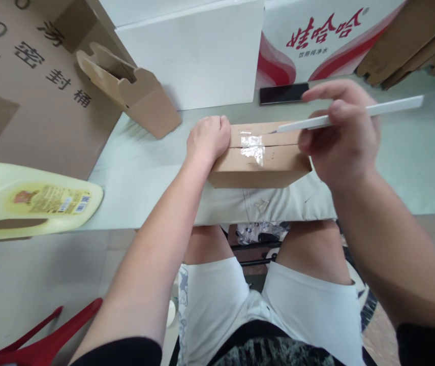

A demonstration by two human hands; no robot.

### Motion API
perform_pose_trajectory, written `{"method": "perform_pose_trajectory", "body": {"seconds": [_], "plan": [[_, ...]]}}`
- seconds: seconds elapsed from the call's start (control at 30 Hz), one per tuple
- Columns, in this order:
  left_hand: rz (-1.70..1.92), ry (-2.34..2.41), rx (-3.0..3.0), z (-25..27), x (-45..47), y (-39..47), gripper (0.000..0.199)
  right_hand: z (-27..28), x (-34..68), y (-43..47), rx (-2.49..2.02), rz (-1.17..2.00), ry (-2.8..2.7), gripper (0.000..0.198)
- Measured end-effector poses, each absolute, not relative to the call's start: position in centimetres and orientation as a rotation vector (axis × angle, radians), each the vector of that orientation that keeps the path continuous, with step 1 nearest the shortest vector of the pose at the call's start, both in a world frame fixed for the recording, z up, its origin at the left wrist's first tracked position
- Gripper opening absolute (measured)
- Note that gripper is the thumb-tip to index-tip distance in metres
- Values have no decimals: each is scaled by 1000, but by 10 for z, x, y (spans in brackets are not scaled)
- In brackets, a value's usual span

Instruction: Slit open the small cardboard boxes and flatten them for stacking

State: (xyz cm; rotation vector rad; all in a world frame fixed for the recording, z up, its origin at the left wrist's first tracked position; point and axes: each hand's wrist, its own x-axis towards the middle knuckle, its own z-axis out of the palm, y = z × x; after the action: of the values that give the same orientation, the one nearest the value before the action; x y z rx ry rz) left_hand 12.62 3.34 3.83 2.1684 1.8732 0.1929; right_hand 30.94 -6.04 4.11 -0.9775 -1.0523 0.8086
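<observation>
1 white cutter (pixel 309 123) I'm gripping, right hand (pixel 343 134); left hand (pixel 209 136) clasping carton (pixel 282 158); slick tape (pixel 253 148) maybe risking a slip

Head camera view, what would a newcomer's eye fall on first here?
Probably the small cardboard box at center, with shiny clear tape over its top seam and the left hand at its left end. Next, the slim white tool in the right hand, pointing left above the box. Then the bold red lettering on the carton behind.
</observation>
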Motion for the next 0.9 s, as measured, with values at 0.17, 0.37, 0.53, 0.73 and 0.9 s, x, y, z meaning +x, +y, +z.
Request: {"method": "perform_pose_trajectory", "body": {"seconds": [0.17, 0.37, 0.53, 0.73, 0.9], "plan": [[204, 1886, 2170, 37, 127, 34, 50, 29, 305, -51, -1034, 823, -1142, 26], [255, 1853, 2141, 36, 127, 36, 51, 19, 308, -54, -1199, 760, -1202, 35], [267, 1853, 2139, 35, 127, 35, 53, 16, 310, -52, -1187, 749, -1234, 44], [251, 1865, 2131, 34, 128, 36, 52, 16, 312, -54, -1207, 790, -1299, 46], [255, 1852, 2145, 34, 128, 36, 53, 16, 311, -55, -1266, 808, -1307, 47]]}}
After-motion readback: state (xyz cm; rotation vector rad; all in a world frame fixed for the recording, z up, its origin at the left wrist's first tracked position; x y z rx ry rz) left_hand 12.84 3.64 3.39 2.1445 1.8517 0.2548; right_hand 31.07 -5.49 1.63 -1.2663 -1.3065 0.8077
